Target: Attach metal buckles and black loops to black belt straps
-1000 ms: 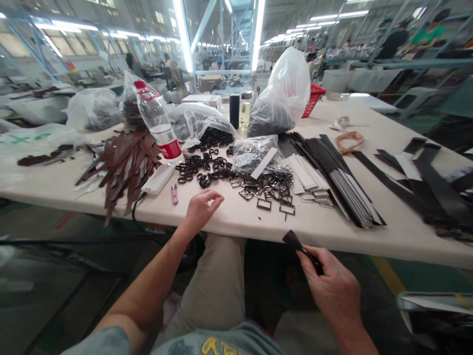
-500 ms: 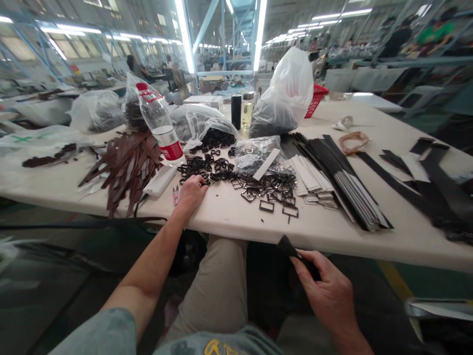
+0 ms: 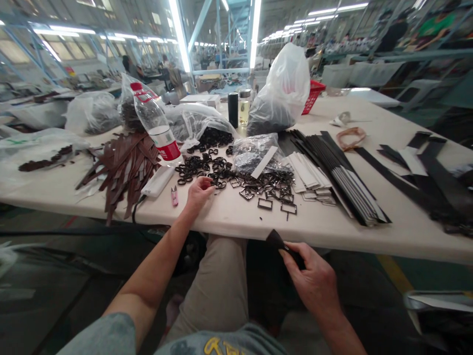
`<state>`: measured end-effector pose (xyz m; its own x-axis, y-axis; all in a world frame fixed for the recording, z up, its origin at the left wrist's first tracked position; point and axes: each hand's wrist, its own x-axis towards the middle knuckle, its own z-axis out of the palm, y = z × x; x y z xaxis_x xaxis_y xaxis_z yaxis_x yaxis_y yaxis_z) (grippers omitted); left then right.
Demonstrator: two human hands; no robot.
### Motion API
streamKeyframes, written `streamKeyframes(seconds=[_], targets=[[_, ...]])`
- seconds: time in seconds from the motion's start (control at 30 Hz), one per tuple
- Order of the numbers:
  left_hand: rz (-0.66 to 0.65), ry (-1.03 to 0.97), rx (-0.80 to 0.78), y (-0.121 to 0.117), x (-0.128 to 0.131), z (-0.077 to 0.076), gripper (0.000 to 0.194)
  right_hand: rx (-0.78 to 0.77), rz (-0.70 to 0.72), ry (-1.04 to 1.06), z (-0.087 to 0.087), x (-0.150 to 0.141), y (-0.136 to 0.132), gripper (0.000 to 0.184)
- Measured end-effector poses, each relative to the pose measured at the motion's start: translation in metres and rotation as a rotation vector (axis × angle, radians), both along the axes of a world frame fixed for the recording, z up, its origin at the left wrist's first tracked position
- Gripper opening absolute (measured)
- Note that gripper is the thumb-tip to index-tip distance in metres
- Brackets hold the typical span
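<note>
My left hand [image 3: 199, 193] is at the near edge of a pile of small black strap loops [image 3: 207, 165] on the table. Its fingers are curled together in a pinch; whatever is between them is too small to make out. A single black loop [image 3: 220, 186] lies just beyond the fingertips. In my right hand [image 3: 314, 273], below the table's front edge, is a black strap [image 3: 275, 240], pinched between thumb and fingers with its end sticking out toward the left. Dark rectangular metal buckles [image 3: 265, 203] lie on the table between the two hands.
Pink thread snips [image 3: 174, 196] and a white power strip [image 3: 158, 181] lie left of my left hand. Behind are brown strips [image 3: 123, 167] and a tilted plastic bottle [image 3: 158, 128]. Black strips [image 3: 347, 182] and white strips [image 3: 306, 172] are stacked to the right.
My left hand reached into the black loops, then shifted slightly right, and a loop now sits by its fingertips. My right hand moved left with the black strap.
</note>
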<state>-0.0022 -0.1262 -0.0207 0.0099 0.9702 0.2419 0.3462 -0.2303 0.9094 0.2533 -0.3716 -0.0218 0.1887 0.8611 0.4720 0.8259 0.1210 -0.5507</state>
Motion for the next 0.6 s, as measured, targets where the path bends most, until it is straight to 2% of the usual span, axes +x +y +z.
streamKeyframes(seconds=[0.27, 0.4, 0.6], targets=[[-0.036, -0.271, -0.110, -0.016, 0.008, 0.009, 0.031, 0.001, -0.042, -0.080, 0.005, -0.005, 0.015, 0.026], [-0.072, -0.383, -0.198, -0.033, 0.012, 0.016, 0.031, 0.043, -0.025, -0.085, 0.009, -0.011, 0.025, 0.024], [-0.191, -0.764, -0.632, -0.087, 0.033, 0.030, 0.029, 0.100, -0.031, -0.094, 0.017, -0.028, 0.029, 0.017]])
